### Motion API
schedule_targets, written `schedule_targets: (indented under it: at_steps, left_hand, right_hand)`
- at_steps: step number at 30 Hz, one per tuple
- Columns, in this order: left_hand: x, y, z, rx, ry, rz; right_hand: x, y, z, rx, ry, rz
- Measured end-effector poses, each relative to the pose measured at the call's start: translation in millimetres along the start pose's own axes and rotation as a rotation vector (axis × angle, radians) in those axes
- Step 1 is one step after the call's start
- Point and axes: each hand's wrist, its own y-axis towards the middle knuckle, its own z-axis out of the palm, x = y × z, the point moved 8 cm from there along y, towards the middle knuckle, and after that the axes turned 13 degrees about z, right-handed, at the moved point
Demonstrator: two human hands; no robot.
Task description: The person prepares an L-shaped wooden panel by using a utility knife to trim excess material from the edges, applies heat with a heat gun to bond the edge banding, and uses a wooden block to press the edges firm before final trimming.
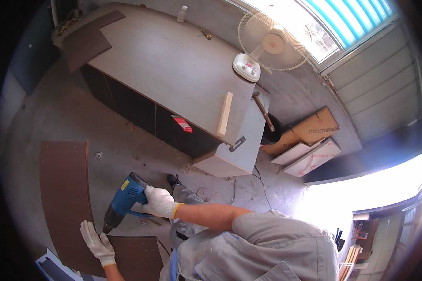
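Note:
A blue heat gun with a dark nozzle is gripped at its handle by my gloved right hand. Its nozzle tip points down at the inner edge of an L-shaped dark brown board, close to the corner; whether it touches cannot be told. My left hand, also in a white glove, lies on the board beside the nozzle with its fingers stretched out. A cord runs from the heat gun's handle toward my body.
A large grey-topped desk stands ahead, bearing a brown board piece, a wooden strip and a clear bottle. Beyond its right end are a fan, a hammer and a cardboard box. Cables lie on the floor.

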Motion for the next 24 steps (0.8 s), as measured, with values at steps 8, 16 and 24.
schedule_targets:
  at_steps: [8,16,24]
  left_hand:
    - [12.7,-27.8,-20.7,-0.061,-0.049,-0.084]
    - [-5.8,45.0,-26.3,-0.24,-0.072,0.007]
    - [15.4,7.5,-26.9,-0.336,-0.18,-0.118]
  right_hand:
    - [3.7,8.4,33.7,-0.034,0.025,-0.034]
    - [-7.0,14.8,-13.0,-0.206,0.161,-0.048]
    - [18.5,27.0,23.9,-0.198,0.011,-0.044]
